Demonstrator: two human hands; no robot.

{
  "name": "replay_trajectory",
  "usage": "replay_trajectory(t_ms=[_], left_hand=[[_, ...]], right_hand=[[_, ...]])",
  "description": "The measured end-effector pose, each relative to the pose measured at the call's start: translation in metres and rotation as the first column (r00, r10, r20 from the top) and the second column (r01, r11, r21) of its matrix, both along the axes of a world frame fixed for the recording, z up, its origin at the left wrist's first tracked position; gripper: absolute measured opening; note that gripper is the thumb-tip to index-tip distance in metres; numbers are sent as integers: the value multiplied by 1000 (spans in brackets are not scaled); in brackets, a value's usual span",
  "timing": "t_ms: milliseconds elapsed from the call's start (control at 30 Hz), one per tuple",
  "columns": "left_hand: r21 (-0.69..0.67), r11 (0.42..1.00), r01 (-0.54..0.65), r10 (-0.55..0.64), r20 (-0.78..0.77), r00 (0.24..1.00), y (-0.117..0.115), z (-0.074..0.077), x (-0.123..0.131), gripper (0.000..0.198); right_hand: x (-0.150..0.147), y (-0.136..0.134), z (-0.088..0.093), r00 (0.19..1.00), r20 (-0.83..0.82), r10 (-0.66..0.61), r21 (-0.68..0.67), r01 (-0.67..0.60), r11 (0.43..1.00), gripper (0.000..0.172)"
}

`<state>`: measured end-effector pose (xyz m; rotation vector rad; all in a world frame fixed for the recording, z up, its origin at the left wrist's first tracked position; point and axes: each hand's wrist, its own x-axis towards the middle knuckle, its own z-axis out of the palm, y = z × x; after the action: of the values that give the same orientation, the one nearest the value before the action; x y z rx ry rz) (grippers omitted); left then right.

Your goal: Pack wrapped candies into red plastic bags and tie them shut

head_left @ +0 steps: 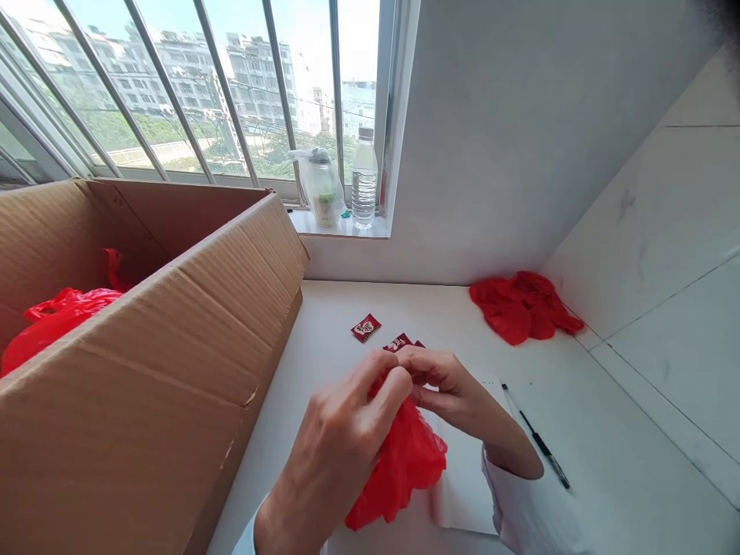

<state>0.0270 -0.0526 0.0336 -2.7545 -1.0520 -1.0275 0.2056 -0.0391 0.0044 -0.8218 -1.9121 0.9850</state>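
Between my two hands hangs a red plastic bag, its top gathered at the fingers. My left hand is closed, thumb and forefinger pinching the bag's upper edge. Just to the right, my right hand has its fingers bent around the same gathered top. The exact grip of the fingertips is partly hidden. Behind the hands lie small dark-red packets, partly covered by the fingers. Another dark-red packet with white lettering lies by itself a little farther left. Under the right wrist is a white sheet or pad of paper.
A large open cardboard box stands at the left, with red plastic bags inside. More red bags lie heaped at the back right. A pen lies right of the paper. A water bottle and a bagged cup stand on the windowsill.
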Motion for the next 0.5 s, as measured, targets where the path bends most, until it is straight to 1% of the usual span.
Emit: replay_trajectory(t_ms=[67, 133, 233, 333, 400, 500], left_hand=[[-30, 999, 15, -16, -41, 999, -1, 2, -7, 27], [-32, 999, 31, -33, -60, 998, -4, 6, -15, 26], [-64, 994, 89, -95, -84, 992, -9, 10, -26, 19], [-180, 966, 185, -218, -183, 959, -17, 12, -34, 23], [-231, 946, 229, -288, -268, 919, -23, 10, -36, 27], [-317, 922, 223, -340, -385, 858, -31, 4, -34, 28]], right_hand=[[6, 1, 2, 996, 0, -88, 20, 88, 996, 14], [12, 0, 5, 988, 55, -144, 48, 141, 989, 15], [19, -4, 10, 984, 124, -126, 51, 120, 991, 15], [25, -5, 13, 983, 166, -77, 24, 74, 997, 16], [30, 1, 9, 975, 198, -98, -2, 100, 995, 17], [38, 18, -9, 937, 249, -245, -33, 261, 965, 18]])
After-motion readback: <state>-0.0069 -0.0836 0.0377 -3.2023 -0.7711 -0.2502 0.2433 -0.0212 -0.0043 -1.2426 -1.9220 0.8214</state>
